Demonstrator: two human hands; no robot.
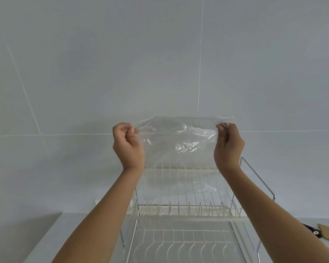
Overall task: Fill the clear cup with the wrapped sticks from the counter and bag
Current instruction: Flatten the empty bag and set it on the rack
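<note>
Below the raised arms, a white wire dish rack (186, 207) sits on the counter (46, 234) w/ tiled wall (160, 63) behind; nothing blocks the hands. Left hand (128, 143) & right hand (228, 144) each pinch a top corner of the clear bag (177, 137), stretched taut between them, above the rack. Contents: can't tell.

The bag (176, 147) I hold is clear, glinting white at its creases. The rack (184, 209) is cream wire; the wall (103, 63) is pale grey tile.
</note>
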